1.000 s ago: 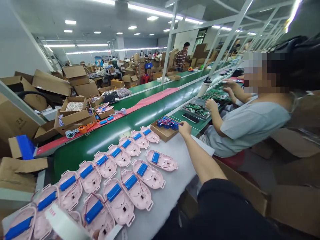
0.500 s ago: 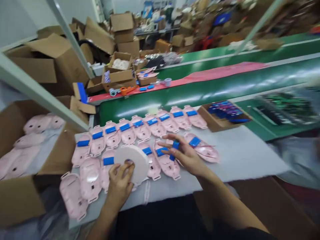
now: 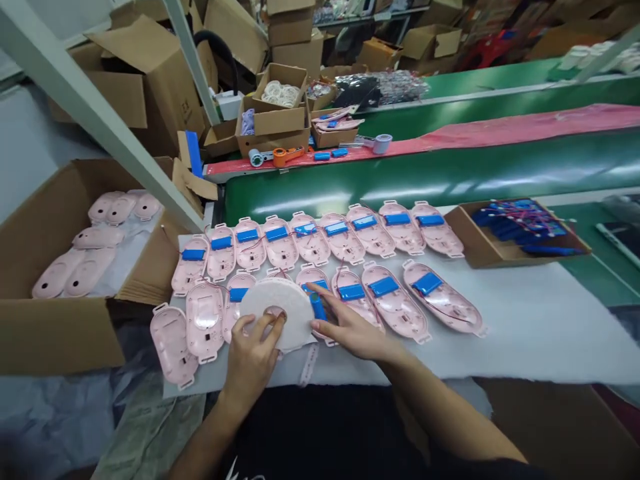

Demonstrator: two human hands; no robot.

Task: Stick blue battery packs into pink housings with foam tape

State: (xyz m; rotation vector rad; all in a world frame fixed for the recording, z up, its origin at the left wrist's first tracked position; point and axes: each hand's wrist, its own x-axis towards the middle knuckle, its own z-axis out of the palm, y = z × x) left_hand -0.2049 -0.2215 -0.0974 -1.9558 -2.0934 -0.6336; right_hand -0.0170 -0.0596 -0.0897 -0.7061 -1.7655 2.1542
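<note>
My left hand (image 3: 254, 350) grips a large white roll of tape (image 3: 277, 303), its fingers in the core hole. The roll stands tilted above the pink shells, and a loose pale strip (image 3: 309, 365) hangs below it. At the roll's right edge, my right hand (image 3: 353, 327) has a small blue battery pack (image 3: 317, 307) between its fingers and thumb, partly covered by them. Two rows of pink shells (image 3: 397, 310) lie around, most with a blue battery inside. Two shells at the left, the nearer a pink shell (image 3: 173, 347), hold no battery.
A carton of wired blue batteries (image 3: 480, 247) stands at the right. On the left is a big carton (image 3: 55, 333) with pink covers. Behind the white-covered worktop (image 3: 515, 320) runs a green conveyor (image 3: 280, 193); a slanted metal post (image 3: 115, 133) crosses the left side.
My right hand has come left and down to the roll's edge with the blue battery. My left hand still holds the roll. The view has shifted, showing the scene farther right and closer.
</note>
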